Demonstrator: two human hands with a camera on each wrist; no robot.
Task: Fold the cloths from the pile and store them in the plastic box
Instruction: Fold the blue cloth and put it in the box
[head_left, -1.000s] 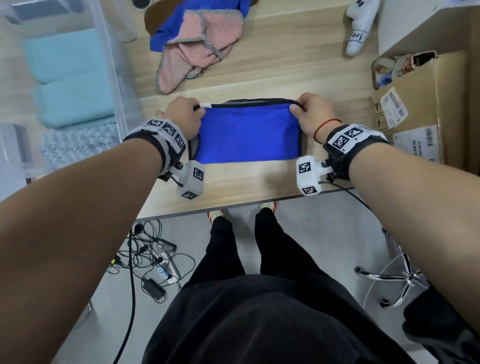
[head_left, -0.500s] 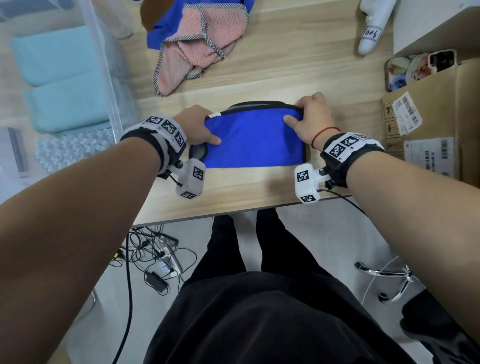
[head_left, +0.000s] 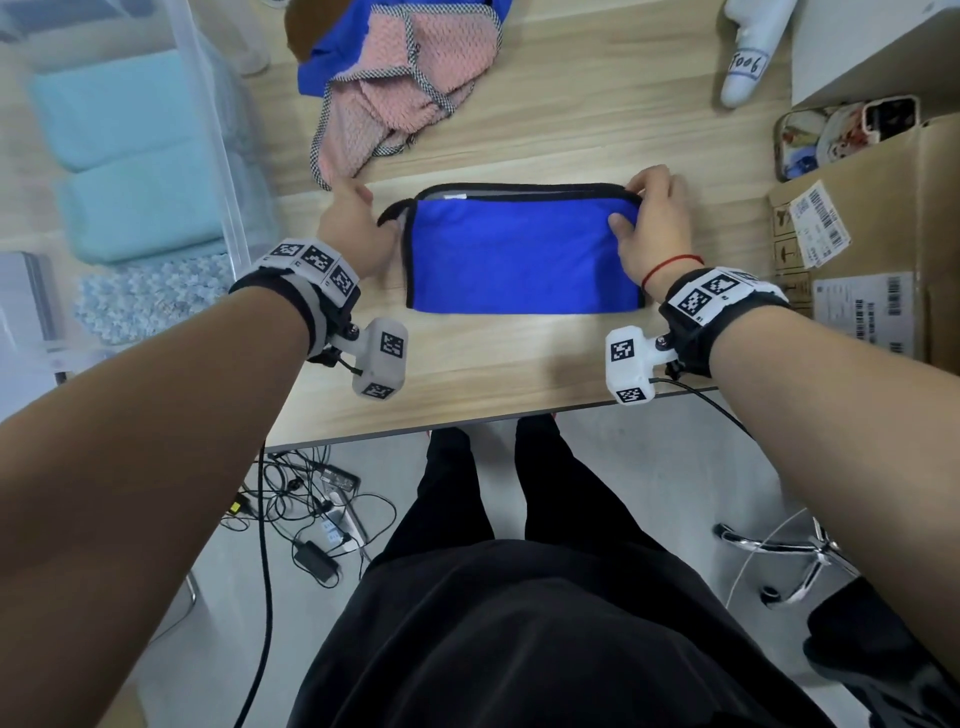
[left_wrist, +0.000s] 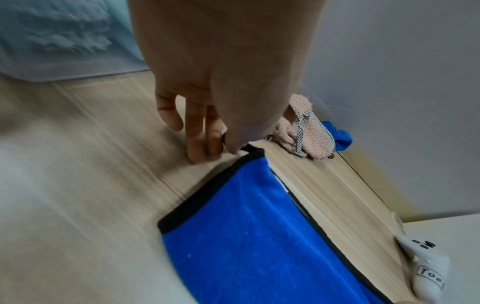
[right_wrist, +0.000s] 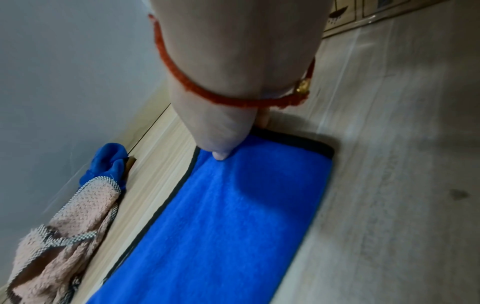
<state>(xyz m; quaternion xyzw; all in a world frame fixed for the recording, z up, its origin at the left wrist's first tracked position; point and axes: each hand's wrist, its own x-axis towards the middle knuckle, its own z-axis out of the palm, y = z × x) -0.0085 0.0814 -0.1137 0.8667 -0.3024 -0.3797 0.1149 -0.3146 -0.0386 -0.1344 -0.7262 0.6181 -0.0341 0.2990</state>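
Blue with black edging, the cloth (head_left: 519, 254) lies folded flat on the table (head_left: 498, 374) between both hands, likely so its far corners can be squared before the next fold: the right hand (head_left: 655, 223) pinches the far right corner, thumb on top, while the left hand (head_left: 358, 226) nips the far left corner with its other fingers straight. One pink cloth (head_left: 405, 88) and one blue cloth (head_left: 324, 65) wait in the pile, and the plastic box (head_left: 218, 135) to the left holds three pale folded cloths (as far as I can count).
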